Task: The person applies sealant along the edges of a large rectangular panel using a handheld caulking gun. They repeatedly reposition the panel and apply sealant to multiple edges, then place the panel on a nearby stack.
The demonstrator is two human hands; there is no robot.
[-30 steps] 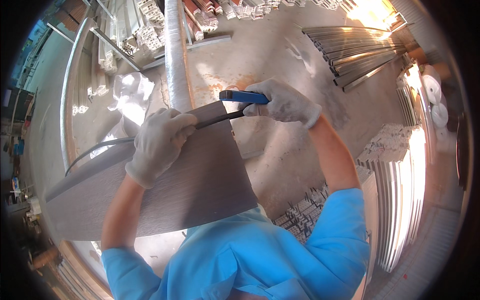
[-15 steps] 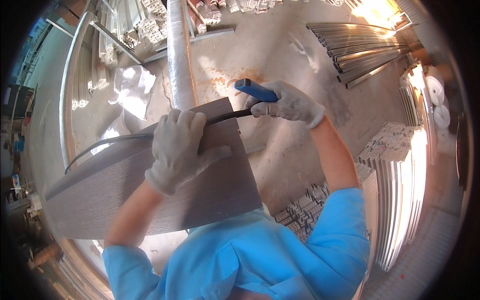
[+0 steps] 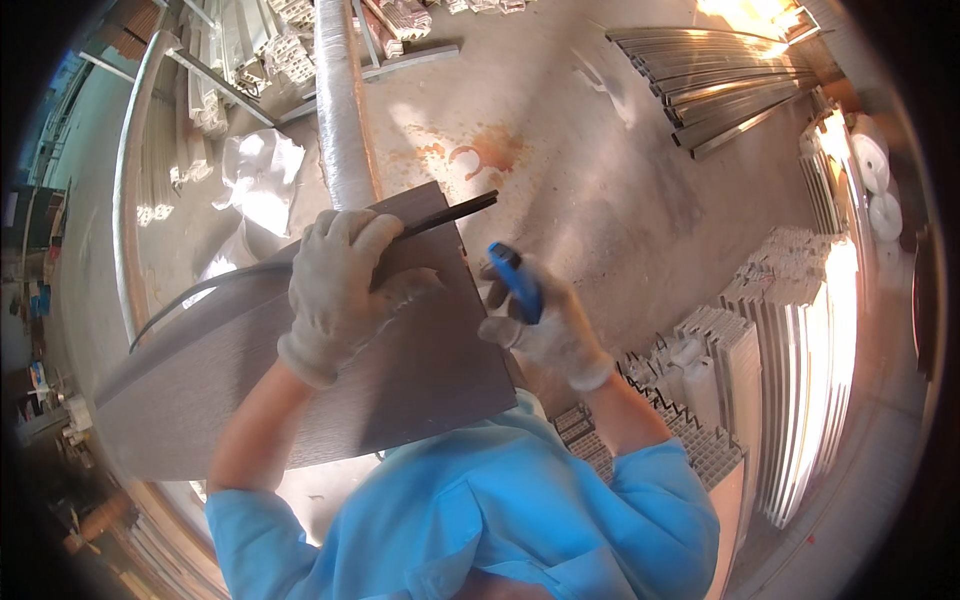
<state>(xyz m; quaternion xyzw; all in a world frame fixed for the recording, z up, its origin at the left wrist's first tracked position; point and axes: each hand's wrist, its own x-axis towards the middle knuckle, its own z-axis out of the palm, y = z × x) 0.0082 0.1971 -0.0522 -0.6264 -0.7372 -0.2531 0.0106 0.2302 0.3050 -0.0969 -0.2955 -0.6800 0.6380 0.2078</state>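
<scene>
Concrete floor [image 3: 640, 275] | black strip [image 3: 455, 212] gripped under left hand [image 3: 335, 285] | right hand [image 3: 555, 335] apart, clasping blue tool [image 3: 519, 284]

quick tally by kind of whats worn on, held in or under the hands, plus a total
Light grey gloves: 2
Blue tool: 1
Black strip: 1
Dark board: 1
Total: 5

1. Bright, warm light burns out the upper right, beyond the metal bars [image 3: 710, 85].
2. Glare whitens the stacked profiles [image 3: 800, 390] at right and the plastic sheet [image 3: 262, 185] at left.
3. Soft shadows cross the floor [image 3: 540, 110] and the brown panel [image 3: 430, 350].
4. The right hand [image 3: 548, 325] looks slightly blurred.
5. Fisheye curvature bends the margins; corners fall black.
</scene>
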